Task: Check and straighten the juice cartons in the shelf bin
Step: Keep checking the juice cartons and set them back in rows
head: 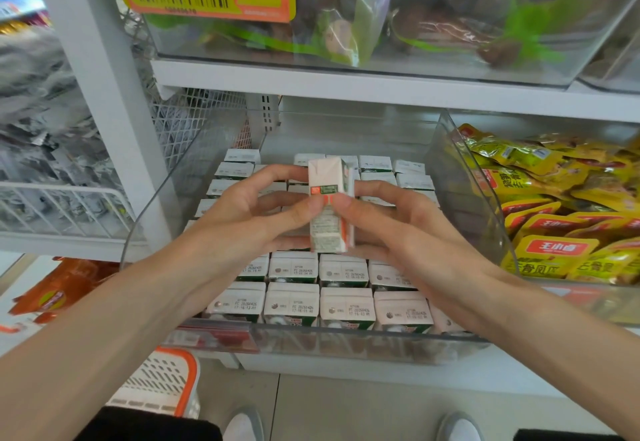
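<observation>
both hands, left hand point(249, 212) and right hand point(391, 222), pinch one carton point(331, 205) above the packed bin point(346, 343).

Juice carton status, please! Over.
Left hand and right hand hold one juice carton upright over the bin. Other cartons in rows below. Nothing blocking.

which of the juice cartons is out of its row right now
The carton pinched between the left hand and right hand above the bin; the other cartons sit packed in rows, tops up.
</observation>
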A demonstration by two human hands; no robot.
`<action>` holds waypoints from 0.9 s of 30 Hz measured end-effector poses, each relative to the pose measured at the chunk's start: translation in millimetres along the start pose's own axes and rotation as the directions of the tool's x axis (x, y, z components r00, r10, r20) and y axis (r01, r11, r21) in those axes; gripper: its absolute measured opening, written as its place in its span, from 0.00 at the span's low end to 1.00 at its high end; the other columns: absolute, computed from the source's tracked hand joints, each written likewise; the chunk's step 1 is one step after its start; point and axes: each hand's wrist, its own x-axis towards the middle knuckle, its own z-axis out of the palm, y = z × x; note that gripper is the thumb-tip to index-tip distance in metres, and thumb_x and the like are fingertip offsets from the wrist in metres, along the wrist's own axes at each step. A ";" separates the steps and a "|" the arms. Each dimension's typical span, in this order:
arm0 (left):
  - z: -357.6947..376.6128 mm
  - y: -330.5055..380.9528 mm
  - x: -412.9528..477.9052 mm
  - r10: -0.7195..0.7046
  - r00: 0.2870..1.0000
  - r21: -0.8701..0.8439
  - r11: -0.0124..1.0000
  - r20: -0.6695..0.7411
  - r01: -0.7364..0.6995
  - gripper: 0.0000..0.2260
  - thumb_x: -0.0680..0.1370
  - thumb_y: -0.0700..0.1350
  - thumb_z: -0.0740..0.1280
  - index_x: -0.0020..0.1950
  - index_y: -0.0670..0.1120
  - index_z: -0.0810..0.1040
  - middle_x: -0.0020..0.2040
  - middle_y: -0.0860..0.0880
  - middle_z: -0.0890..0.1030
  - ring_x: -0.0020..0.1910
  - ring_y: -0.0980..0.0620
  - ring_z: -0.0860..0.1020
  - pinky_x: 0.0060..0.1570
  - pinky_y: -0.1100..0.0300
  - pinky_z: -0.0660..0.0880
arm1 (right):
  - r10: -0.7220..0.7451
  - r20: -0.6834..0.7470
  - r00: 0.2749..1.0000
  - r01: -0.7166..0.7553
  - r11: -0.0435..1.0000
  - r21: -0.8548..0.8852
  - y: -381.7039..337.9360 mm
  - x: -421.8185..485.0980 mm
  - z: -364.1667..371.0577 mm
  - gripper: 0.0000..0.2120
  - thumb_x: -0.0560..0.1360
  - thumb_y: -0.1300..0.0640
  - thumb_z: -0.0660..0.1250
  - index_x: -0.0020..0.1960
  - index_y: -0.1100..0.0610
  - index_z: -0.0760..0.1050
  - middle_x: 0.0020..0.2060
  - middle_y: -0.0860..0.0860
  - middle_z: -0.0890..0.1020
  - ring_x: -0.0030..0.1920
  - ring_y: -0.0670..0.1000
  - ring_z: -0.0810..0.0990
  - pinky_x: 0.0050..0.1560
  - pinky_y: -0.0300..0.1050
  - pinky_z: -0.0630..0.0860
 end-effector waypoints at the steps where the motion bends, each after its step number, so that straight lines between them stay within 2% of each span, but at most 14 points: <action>1: -0.1 -0.1 0.4 0.006 1.000 0.005 1.000 0.002 -0.006 0.22 0.70 0.52 0.78 0.63 0.55 0.82 0.58 0.46 0.87 0.57 0.47 0.87 0.52 0.60 0.83 | -0.016 0.000 1.000 0.016 0.999 -0.029 1.4 0.0 0.1 0.18 0.77 0.50 0.76 0.65 0.53 0.79 0.55 0.54 0.89 0.58 0.55 0.88 0.60 0.47 0.84; 5: -1.3 -0.1 -0.1 0.047 0.999 0.073 0.996 0.000 -0.047 0.23 0.70 0.52 0.79 0.65 0.56 0.82 0.59 0.49 0.87 0.58 0.49 0.86 0.53 0.61 0.83 | -0.114 -0.006 0.993 0.113 0.988 -0.105 2.9 0.1 -2.4 0.24 0.74 0.53 0.79 0.68 0.49 0.79 0.59 0.47 0.87 0.57 0.51 0.88 0.61 0.47 0.84; 8: -1.2 -0.2 -1.8 0.082 0.997 0.180 0.980 0.011 -0.083 0.23 0.72 0.51 0.78 0.67 0.59 0.81 0.60 0.54 0.86 0.62 0.54 0.84 0.61 0.55 0.81 | -0.215 -0.004 0.977 0.210 0.958 -0.194 3.4 1.4 -4.4 0.27 0.71 0.59 0.83 0.67 0.51 0.80 0.61 0.44 0.86 0.59 0.47 0.87 0.60 0.42 0.83; 11: -0.3 1.3 -2.7 0.080 0.997 0.263 0.961 0.020 -0.082 0.24 0.71 0.53 0.79 0.66 0.63 0.81 0.63 0.58 0.85 0.64 0.58 0.82 0.68 0.50 0.74 | -0.291 -0.009 0.957 0.282 0.934 -0.220 4.5 3.2 -5.7 0.28 0.68 0.65 0.84 0.65 0.53 0.81 0.58 0.45 0.87 0.60 0.45 0.86 0.58 0.36 0.81; 13: 0.5 1.5 -2.7 0.069 0.997 0.241 0.968 0.026 -0.073 0.24 0.71 0.53 0.79 0.67 0.60 0.81 0.64 0.56 0.85 0.65 0.56 0.82 0.67 0.48 0.77 | -0.345 -0.016 0.939 0.332 0.915 -0.228 5.2 3.7 -6.9 0.30 0.67 0.67 0.83 0.66 0.52 0.80 0.59 0.45 0.87 0.61 0.45 0.85 0.59 0.35 0.80; 15: 0.5 1.1 -2.3 0.052 0.998 0.206 0.977 0.019 -0.055 0.27 0.71 0.52 0.82 0.69 0.57 0.80 0.64 0.53 0.85 0.64 0.54 0.83 0.65 0.49 0.80 | -0.384 -0.015 0.923 0.367 0.893 -0.261 5.6 3.8 -7.2 0.31 0.68 0.67 0.83 0.68 0.50 0.80 0.59 0.45 0.86 0.64 0.45 0.84 0.63 0.40 0.80; 18: -1.7 0.8 -1.8 -0.002 1.000 0.166 0.986 0.029 -0.002 0.32 0.68 0.56 0.82 0.70 0.58 0.79 0.64 0.51 0.85 0.65 0.51 0.83 0.67 0.49 0.77 | -0.408 -0.007 0.913 0.390 0.878 -0.280 5.4 4.4 -7.1 0.32 0.70 0.67 0.81 0.70 0.47 0.80 0.61 0.44 0.86 0.67 0.46 0.82 0.64 0.47 0.82; 23: -0.9 3.2 -1.7 -0.071 0.991 0.025 0.997 0.116 0.069 0.31 0.72 0.53 0.79 0.73 0.52 0.75 0.61 0.46 0.86 0.63 0.48 0.84 0.63 0.60 0.78 | -0.417 0.022 0.909 0.406 0.872 -0.273 7.1 4.3 -6.9 0.34 0.70 0.71 0.80 0.71 0.50 0.80 0.63 0.46 0.85 0.68 0.46 0.81 0.64 0.46 0.82; 27: -2.1 4.6 -1.3 -0.063 0.989 -0.029 0.997 0.132 0.067 0.33 0.71 0.51 0.82 0.74 0.50 0.76 0.64 0.45 0.85 0.65 0.47 0.83 0.65 0.60 0.76 | -0.383 0.039 0.923 0.378 0.881 -0.285 5.8 3.4 -5.3 0.34 0.73 0.71 0.78 0.74 0.46 0.77 0.65 0.44 0.84 0.67 0.46 0.82 0.64 0.43 0.81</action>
